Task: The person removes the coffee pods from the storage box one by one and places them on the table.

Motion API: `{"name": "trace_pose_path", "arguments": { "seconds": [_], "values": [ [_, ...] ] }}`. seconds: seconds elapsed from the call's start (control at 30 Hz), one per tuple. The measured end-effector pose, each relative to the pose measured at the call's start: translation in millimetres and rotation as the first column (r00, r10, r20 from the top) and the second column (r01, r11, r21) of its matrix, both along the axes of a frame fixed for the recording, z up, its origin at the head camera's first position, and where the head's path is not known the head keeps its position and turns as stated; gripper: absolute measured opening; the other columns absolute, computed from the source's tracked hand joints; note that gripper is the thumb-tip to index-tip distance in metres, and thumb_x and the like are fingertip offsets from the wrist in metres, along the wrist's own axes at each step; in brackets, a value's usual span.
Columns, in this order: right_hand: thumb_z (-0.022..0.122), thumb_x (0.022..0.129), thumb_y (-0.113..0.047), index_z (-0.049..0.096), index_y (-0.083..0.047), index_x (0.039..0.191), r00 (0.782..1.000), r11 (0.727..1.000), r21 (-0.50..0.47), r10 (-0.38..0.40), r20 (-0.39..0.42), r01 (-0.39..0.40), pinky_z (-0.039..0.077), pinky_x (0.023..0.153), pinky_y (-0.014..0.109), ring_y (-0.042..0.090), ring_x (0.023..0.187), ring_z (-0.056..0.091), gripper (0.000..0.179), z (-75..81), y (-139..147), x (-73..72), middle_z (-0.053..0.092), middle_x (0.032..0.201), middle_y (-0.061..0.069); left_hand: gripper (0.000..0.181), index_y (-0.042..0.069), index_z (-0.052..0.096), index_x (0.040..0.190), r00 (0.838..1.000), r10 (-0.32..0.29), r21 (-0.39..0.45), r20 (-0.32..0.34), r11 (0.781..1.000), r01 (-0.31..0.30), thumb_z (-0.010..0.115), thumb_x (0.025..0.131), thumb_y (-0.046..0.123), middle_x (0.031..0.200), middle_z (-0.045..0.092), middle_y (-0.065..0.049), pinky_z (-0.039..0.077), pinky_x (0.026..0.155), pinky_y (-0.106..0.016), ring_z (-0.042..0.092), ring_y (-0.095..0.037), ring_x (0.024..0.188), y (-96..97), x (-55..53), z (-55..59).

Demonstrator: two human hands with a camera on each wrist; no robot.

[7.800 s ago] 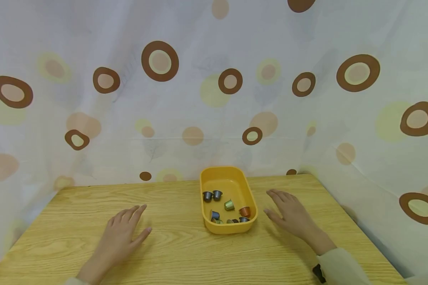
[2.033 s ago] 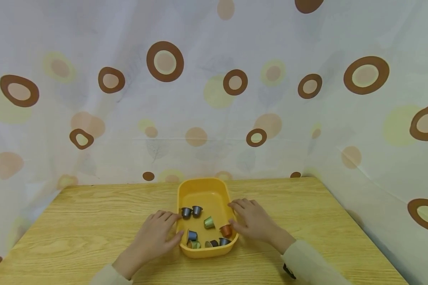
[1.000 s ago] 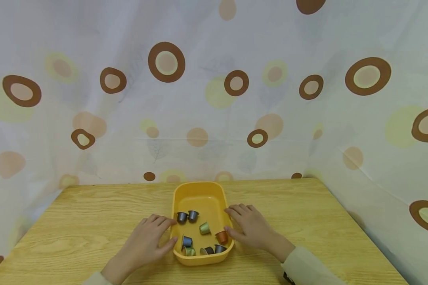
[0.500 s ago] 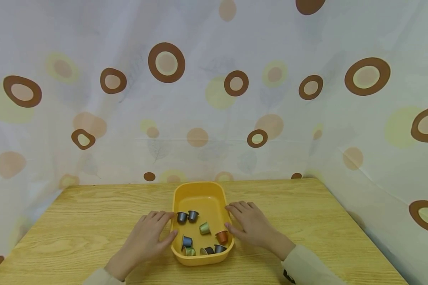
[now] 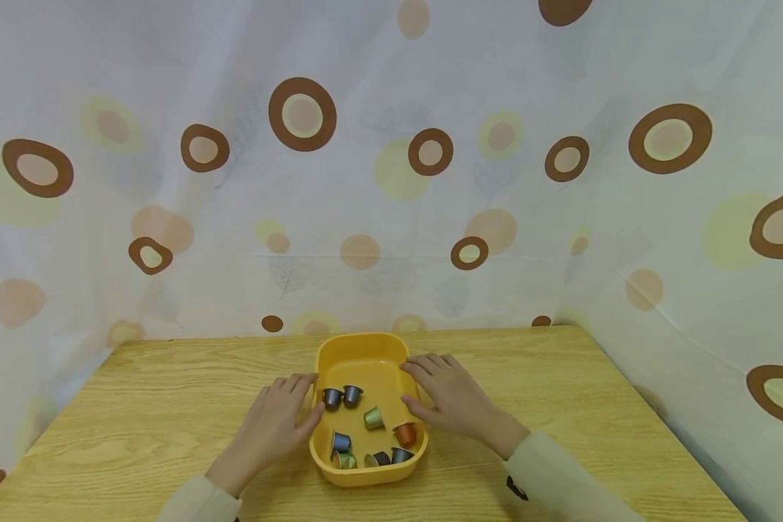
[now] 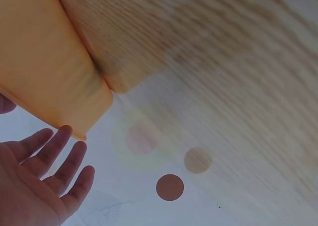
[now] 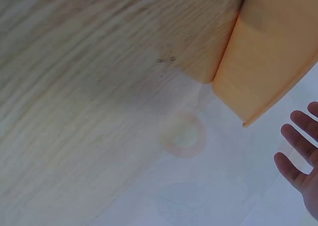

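A yellow plastic bin (image 5: 365,476) stands on the table with several coffee capsules in it. Two dark capsules (image 5: 351,395) lie side by side near its left wall, a green capsule (image 5: 373,418) near the middle. An orange capsule (image 5: 405,434) is at the right wall; a blue capsule (image 5: 341,443) and several others gather at the near end. My left hand (image 5: 270,420) is at the left rim, fingertips at the edge. My right hand (image 5: 457,399) has its fingertips over the right rim. Both wrist views show the fingers loosely spread beside the bin's outer wall (image 6: 54,62).
The wood-grain table (image 5: 189,391) extends to both sides of the bin. Behind it and along the right side hangs a pale curtain (image 5: 365,181) printed with brown rings and dots. A dark band (image 5: 517,488) shows at the right sleeve's underside.
Since the oldest frame, both hands came to the bin's sides and it moved left and nearer. In the last half second, both hands slid slightly forward along the rims while the bin stayed put.
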State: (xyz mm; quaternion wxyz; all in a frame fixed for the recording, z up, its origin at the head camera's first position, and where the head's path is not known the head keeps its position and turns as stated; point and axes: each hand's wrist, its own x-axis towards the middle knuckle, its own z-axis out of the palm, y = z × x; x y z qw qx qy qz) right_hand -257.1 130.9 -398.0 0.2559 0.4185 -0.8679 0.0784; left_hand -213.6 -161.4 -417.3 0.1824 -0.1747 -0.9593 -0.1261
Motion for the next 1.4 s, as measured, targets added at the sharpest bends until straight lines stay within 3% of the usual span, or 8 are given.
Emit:
{"name": "trace_pose_path", "arguments": {
  "seconds": [0.33,0.6,0.93,1.4],
  "values": [
    [0.055,0.088,-0.035,0.053,-0.013,0.125,0.994,0.995,0.085,0.054,0.091,-0.061,0.043,0.092,0.04,0.019,0.11,0.051,0.043,5.6,-14.2,-4.4,0.056,0.121,0.0,0.046,0.009,0.052,0.126,1.0,0.003,0.017,0.01,1.0,-0.004,0.055,0.089,0.036,0.118,0.059,-0.008,0.045,0.087,-0.045,0.054,-0.027,0.106,2.3,-4.9,-3.8],
    [0.042,0.093,-0.043,0.054,-0.014,0.123,0.989,0.984,0.139,0.092,0.113,-0.107,0.043,0.093,0.039,0.017,0.111,0.052,0.043,1.1,-22.6,-7.8,0.057,0.12,0.0,0.046,0.011,0.052,0.126,1.0,0.001,0.047,0.013,0.999,-0.002,0.056,0.088,0.037,0.117,0.059,-0.006,0.045,0.086,-0.044,0.054,-0.026,0.105,1.1,-7.7,-7.0],
    [0.054,0.088,-0.034,0.055,-0.017,0.12,0.973,0.973,0.196,0.08,0.218,-0.124,0.043,0.09,0.037,0.015,0.108,0.052,0.037,-2.7,-34.0,-6.1,0.058,0.117,-0.003,0.046,0.011,0.053,0.125,1.0,-0.005,0.052,-0.001,0.999,0.005,0.057,0.087,0.038,0.115,0.06,-0.005,0.046,0.085,-0.043,0.055,-0.025,0.103,-0.3,-8.2,-8.9],
    [0.058,0.085,-0.04,0.057,-0.019,0.117,0.977,0.939,0.326,0.045,0.209,-0.113,0.044,0.089,0.035,0.013,0.104,0.053,0.039,-11.2,-45.2,-8.9,0.06,0.113,-0.005,0.045,0.012,0.054,0.124,1.0,0.0,0.049,0.016,0.999,-0.001,0.057,0.087,0.037,0.114,0.061,-0.004,0.046,0.084,-0.042,0.055,-0.024,0.102,1.1,-6.2,-6.7]
  ]
}}
